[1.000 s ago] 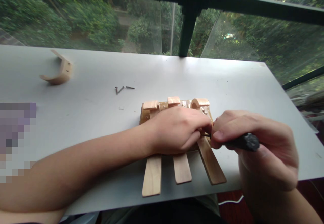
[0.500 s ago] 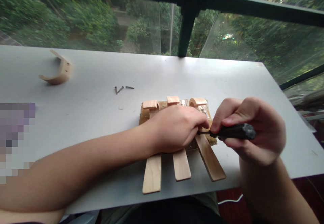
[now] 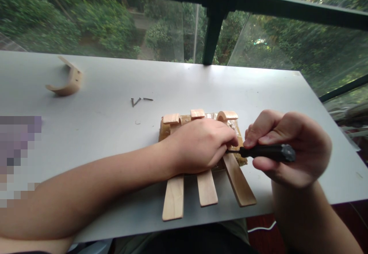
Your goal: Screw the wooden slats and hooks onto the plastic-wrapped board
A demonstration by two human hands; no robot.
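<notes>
My right hand (image 3: 296, 146) is wrapped around the black handle of a screwdriver (image 3: 267, 152). Its thin shaft points left, toward the fingertips of my left hand (image 3: 205, 143). That hand lies across a block wrapped in brown tape (image 3: 241, 146), fingers bent down and pressed together by the shaft's end; what they grip is hidden. Three wooden hooks with flat tails lie across the block: a left hook (image 3: 174, 198), a middle hook (image 3: 207, 189) and a right hook (image 3: 241, 183). The right hook slants under the screwdriver's shaft. My left hand covers their middle parts.
Several loose screws (image 3: 138, 101) lie on the white table (image 3: 109, 127) beyond my left forearm. A curved wooden piece with holes (image 3: 69, 83) rests at the far left. Windows with a dark frame (image 3: 212, 35) stand behind the table. A pixelated patch covers the left edge.
My right hand and the screwdriver have shifted slightly right, and more of the shaft shows. My left hand stays nearly in place on the block.
</notes>
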